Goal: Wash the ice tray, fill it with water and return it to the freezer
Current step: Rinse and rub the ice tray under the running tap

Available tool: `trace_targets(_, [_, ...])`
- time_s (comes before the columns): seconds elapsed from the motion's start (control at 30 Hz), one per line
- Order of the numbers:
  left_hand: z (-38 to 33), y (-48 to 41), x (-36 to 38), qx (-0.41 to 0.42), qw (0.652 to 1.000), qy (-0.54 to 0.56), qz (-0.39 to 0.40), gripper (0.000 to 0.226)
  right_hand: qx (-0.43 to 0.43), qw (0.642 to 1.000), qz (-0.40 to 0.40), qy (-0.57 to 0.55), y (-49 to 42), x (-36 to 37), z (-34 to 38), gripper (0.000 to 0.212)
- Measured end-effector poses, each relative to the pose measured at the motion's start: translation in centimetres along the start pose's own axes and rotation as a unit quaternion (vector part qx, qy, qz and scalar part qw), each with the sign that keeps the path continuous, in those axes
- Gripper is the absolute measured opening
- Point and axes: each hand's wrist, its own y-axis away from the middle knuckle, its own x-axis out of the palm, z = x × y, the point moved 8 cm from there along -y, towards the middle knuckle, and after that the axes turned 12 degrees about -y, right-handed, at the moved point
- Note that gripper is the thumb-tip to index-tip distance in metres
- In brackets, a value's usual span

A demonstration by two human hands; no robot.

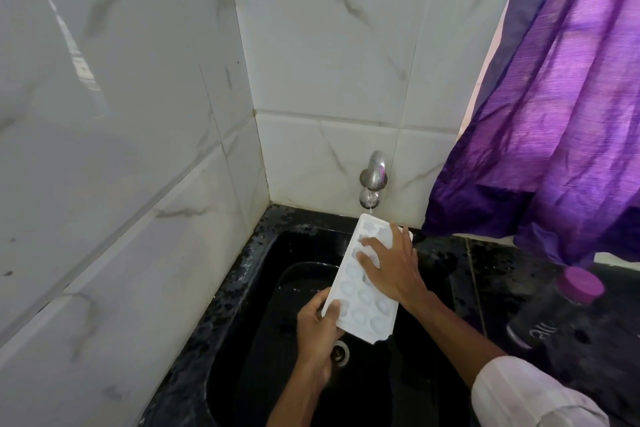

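Two hands: left (320, 326) grips ice tray (360, 305) corner, right (391, 267) seemingly presses cups.

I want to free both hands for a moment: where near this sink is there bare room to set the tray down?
The black counter right of the sink, between its rim and the bottle, looks bare. The sink itself, below the ice tray, is open too. The strip along the tiled wall is narrow; the curtain hangs over the far right.
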Motion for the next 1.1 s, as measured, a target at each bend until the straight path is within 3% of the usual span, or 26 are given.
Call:
trace_targets(0.23, [0.2,0.2,0.9,0.002,1.0,-0.016,0.018,0.024,0.008,0.999,-0.03,0.035,0.4,-1.5,0.1,0.042])
trace_targets(0.97, [-0.4,1.4,0.5,0.001,0.999,-0.03,0.041,0.03,0.035,0.997,0.049,0.046,0.6,-0.4,0.1,0.045])
trace_targets(1.1, [-0.3,1.6,0.6,0.0,0.999,-0.026,0.045,0.03,0.025,0.997,0.033,0.067,0.8,-0.9,0.4,0.047])
